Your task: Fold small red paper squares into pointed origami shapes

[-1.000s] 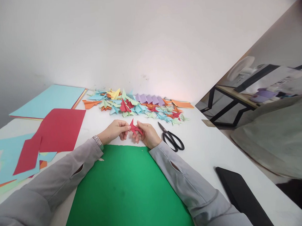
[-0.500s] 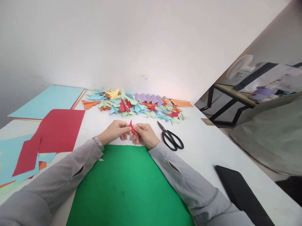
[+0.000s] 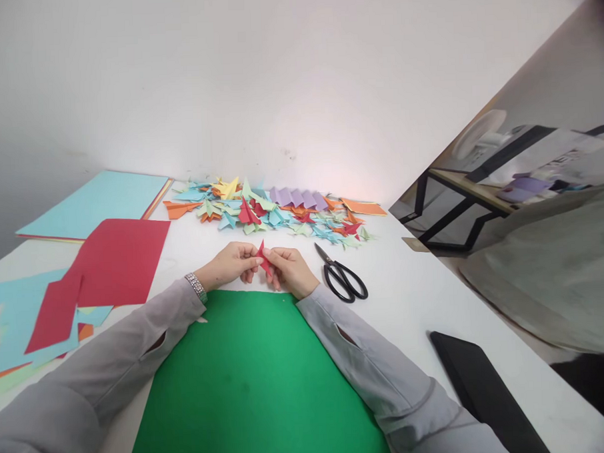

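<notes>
A small folded piece of red paper [image 3: 263, 255], pointed at its top, is pinched between my two hands. My left hand [image 3: 234, 261] grips its left side with thumb and fingers. On its right side, the thumb and fingers of my right hand [image 3: 290, 270] press on it, hiding part of the fold. Both hands are just above the white table, beyond the far edge of a green sheet [image 3: 258, 375]. Black-handled scissors [image 3: 342, 273] lie to the right of my right hand, not touched.
Many small folded paper pieces [image 3: 276, 217] in several colours lie along the wall. At left are large paper sheets [image 3: 95, 202], a red sheet [image 3: 128, 261] and paper scraps [image 3: 11, 326]. A black flat object [image 3: 484, 385] lies near the table's right edge.
The red paper has turned slightly in my fingers and shows more of its face below the tip. My hands have stayed nearly in place.
</notes>
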Action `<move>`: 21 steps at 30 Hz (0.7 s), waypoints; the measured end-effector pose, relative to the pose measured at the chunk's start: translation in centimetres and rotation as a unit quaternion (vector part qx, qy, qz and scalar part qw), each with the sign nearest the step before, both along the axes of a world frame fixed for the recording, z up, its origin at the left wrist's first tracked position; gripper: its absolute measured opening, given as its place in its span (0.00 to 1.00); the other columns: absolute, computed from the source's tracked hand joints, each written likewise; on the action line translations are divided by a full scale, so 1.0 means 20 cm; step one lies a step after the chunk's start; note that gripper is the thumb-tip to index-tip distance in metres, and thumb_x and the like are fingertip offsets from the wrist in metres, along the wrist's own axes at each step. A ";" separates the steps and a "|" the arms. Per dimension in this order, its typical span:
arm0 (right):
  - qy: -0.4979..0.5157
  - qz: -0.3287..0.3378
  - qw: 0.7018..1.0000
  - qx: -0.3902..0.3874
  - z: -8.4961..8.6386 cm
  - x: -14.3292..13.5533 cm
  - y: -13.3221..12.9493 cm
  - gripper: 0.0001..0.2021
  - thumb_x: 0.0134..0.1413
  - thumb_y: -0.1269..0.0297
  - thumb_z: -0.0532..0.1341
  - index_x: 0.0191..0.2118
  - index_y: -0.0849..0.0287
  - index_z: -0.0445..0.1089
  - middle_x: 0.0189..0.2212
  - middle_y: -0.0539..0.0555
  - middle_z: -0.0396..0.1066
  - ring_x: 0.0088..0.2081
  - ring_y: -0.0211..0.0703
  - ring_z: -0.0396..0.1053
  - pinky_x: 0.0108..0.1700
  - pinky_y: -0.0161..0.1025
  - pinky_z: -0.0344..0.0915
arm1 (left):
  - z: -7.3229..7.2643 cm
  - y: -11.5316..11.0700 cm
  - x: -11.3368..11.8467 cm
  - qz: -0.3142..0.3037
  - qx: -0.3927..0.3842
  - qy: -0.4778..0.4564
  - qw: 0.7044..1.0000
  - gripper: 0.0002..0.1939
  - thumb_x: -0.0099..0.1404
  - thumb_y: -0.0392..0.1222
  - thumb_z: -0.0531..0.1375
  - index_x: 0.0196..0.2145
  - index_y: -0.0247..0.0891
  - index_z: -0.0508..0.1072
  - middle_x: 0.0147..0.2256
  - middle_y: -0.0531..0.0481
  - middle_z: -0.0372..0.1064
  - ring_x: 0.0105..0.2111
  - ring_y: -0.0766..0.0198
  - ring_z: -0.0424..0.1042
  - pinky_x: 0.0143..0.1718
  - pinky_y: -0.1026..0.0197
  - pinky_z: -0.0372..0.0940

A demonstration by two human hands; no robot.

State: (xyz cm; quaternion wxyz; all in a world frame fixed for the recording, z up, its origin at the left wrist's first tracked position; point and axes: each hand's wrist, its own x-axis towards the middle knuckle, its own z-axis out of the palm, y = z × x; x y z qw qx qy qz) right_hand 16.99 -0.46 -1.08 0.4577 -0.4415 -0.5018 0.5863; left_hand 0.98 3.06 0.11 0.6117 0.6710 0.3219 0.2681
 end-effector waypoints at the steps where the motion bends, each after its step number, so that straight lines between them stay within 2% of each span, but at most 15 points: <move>1: -0.014 -0.003 1.000 0.008 0.00 0.00 -0.01 0.22 0.41 0.45 0.65 0.17 0.60 0.62 0.09 0.47 0.65 0.07 0.29 0.55 0.08 0.26 0.46 | 0.00 0.00 0.00 -0.006 0.000 0.001 1.000 0.13 0.57 0.44 0.61 0.22 0.34 0.65 0.14 0.55 0.64 0.15 0.72 0.64 0.20 0.68 0.58; 4: -0.034 -0.003 0.999 0.020 0.02 0.00 -0.02 0.23 0.41 0.45 0.65 0.15 0.59 0.60 0.06 0.45 0.60 0.06 0.27 0.48 0.08 0.26 0.40 | 0.01 0.00 -0.01 -0.029 -0.001 0.003 1.000 0.13 0.56 0.45 0.62 0.23 0.34 0.66 0.15 0.55 0.65 0.16 0.72 0.64 0.20 0.68 0.58; 7: -0.020 0.004 1.000 0.021 0.02 0.00 -0.02 0.24 0.40 0.44 0.64 0.14 0.59 0.59 0.05 0.44 0.58 0.07 0.26 0.46 0.09 0.27 0.39 | 0.01 0.00 -0.01 -0.040 -0.002 -0.004 0.999 0.15 0.55 0.49 0.63 0.23 0.33 0.67 0.15 0.55 0.64 0.16 0.71 0.63 0.20 0.68 0.58; 11: -0.007 0.006 1.000 0.012 0.01 0.00 -0.01 0.23 0.42 0.44 0.63 0.15 0.59 0.61 0.06 0.45 0.61 0.07 0.27 0.48 0.09 0.28 0.40 | 0.02 -0.01 -0.01 -0.023 -0.007 -0.020 0.999 0.17 0.53 0.51 0.64 0.22 0.34 0.66 0.15 0.55 0.64 0.16 0.72 0.63 0.21 0.67 0.58; 14: -0.003 0.002 1.000 0.003 0.00 0.00 0.00 0.26 0.46 0.40 0.58 0.15 0.59 0.61 0.07 0.48 0.63 0.07 0.29 0.51 0.09 0.29 0.42 | 0.03 -0.01 -0.01 -0.014 -0.008 -0.018 1.000 0.18 0.53 0.51 0.65 0.21 0.34 0.65 0.15 0.55 0.65 0.16 0.71 0.63 0.21 0.67 0.59; 16: -0.014 -0.005 1.000 0.007 -0.01 0.00 0.00 0.27 0.48 0.39 0.56 0.14 0.59 0.62 0.07 0.48 0.62 0.07 0.29 0.50 0.09 0.30 0.41 | 0.03 -0.02 -0.01 -0.016 -0.007 -0.008 1.000 0.17 0.53 0.50 0.65 0.21 0.34 0.65 0.15 0.55 0.65 0.16 0.71 0.63 0.21 0.67 0.59; 21: -0.053 0.004 0.998 0.027 0.00 0.00 -0.01 0.25 0.44 0.41 0.61 0.15 0.59 0.62 0.05 0.45 0.58 0.07 0.28 0.46 0.10 0.30 0.39 | 0.03 -0.01 -0.01 -0.031 0.003 0.007 1.000 0.15 0.55 0.48 0.63 0.23 0.33 0.67 0.15 0.55 0.64 0.17 0.71 0.63 0.22 0.67 0.59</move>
